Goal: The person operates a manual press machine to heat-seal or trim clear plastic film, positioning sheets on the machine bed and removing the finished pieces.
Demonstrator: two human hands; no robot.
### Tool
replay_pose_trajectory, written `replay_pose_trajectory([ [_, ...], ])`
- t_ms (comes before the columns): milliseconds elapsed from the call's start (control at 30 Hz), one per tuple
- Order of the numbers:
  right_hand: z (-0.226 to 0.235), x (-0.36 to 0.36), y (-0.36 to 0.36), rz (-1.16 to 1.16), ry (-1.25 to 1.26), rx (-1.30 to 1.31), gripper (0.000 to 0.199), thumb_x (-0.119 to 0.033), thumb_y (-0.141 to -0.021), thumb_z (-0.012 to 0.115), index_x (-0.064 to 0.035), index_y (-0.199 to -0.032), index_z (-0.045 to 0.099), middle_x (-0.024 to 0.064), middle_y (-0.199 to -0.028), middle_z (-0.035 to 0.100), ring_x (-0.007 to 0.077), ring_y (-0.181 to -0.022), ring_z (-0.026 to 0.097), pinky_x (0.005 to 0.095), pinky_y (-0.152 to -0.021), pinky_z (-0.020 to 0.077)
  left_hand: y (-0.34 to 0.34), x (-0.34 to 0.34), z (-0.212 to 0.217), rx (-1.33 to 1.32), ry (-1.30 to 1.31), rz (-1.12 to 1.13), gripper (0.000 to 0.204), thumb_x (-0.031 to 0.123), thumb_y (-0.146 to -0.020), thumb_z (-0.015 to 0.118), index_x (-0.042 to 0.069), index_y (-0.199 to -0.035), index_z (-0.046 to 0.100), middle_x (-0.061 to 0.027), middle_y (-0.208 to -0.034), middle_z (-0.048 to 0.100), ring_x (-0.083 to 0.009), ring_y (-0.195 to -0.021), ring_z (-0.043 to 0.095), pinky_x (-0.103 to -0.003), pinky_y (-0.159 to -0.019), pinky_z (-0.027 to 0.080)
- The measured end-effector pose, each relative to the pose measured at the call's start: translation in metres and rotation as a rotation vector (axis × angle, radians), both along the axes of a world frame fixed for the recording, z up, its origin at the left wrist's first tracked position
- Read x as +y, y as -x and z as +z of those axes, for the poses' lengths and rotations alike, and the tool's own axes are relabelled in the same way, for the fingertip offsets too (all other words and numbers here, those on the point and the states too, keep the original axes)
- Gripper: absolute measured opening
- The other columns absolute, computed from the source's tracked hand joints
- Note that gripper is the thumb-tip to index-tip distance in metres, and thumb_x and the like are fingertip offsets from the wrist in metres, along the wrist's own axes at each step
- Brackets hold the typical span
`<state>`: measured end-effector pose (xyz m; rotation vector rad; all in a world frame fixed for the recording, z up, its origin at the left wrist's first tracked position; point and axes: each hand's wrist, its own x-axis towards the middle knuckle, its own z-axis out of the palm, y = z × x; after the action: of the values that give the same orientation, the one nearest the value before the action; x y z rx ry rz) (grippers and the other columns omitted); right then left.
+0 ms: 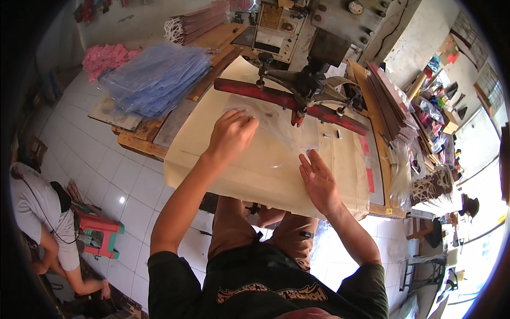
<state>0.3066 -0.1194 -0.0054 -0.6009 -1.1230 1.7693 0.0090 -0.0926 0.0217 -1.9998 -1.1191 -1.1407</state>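
A clear plastic sheet (284, 130) lies on the cream-coloured work surface (249, 178), partly beneath the machine's long red bar (255, 90). My left hand (232, 135) is closed at the sheet's left edge, its fingers curled down and pinching the plastic. On the right, my right hand (320, 183) rests with its fingers stretched out, fingertips at the sheet's near right corner. Two small dark pieces (333, 135) sit on the surface right of the sheet, close to the bar.
A stack of bluish clear plastic sheets (156, 77) stands left of the work surface, with pink material (106, 58) behind it. Bundles of brown bags with white cords (393, 106) line the right side. At lower left a person (45, 218) bends near a red and green stool (101, 231).
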Motion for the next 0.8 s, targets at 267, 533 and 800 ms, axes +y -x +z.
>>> replay_pose_trajectory([
  [267,-0.005,0.025,-0.002,-0.07,-0.002,0.205,0.084,-0.003,-0.091,0.062,0.009,-0.158,0.013,0.0175,-0.166,0.019,0.029,-0.157,0.015,0.039,-0.129,0.0145,-0.004,0.025,0.013,0.012,-0.02,-0.057,0.008,-0.003,-0.079,0.071,-0.001,-0.086,0.067,-0.0163,-0.086,0.073,-0.0335,-0.09,0.072,-0.043,-0.086,0.058],
  [533,0.004,0.029,0.006,-0.032,0.016,0.426,0.063,0.0,-0.091,0.061,0.0045,-0.149,0.037,0.0135,-0.152,0.041,0.0265,-0.151,0.03,0.0368,-0.126,0.025,-0.014,0.037,0.034,-0.094,-0.042,-0.028,0.006,-0.001,-0.083,0.07,-0.001,-0.082,0.064,-0.0168,-0.077,0.069,-0.0347,-0.078,0.068,-0.043,-0.077,0.056],
  [800,-0.024,-0.016,0.027,-0.252,-0.556,-0.432,0.04,0.004,-0.09,0.061,-0.0015,-0.129,0.054,0.0189,-0.139,0.053,0.0338,-0.129,0.057,0.0398,-0.107,0.0462,-0.024,0.049,0.045,-0.133,0.063,0.061,0.011,0.004,-0.085,0.069,0.002,-0.079,0.06,-0.0154,-0.069,0.065,-0.0344,-0.069,0.066,-0.045,-0.065,0.053],
])
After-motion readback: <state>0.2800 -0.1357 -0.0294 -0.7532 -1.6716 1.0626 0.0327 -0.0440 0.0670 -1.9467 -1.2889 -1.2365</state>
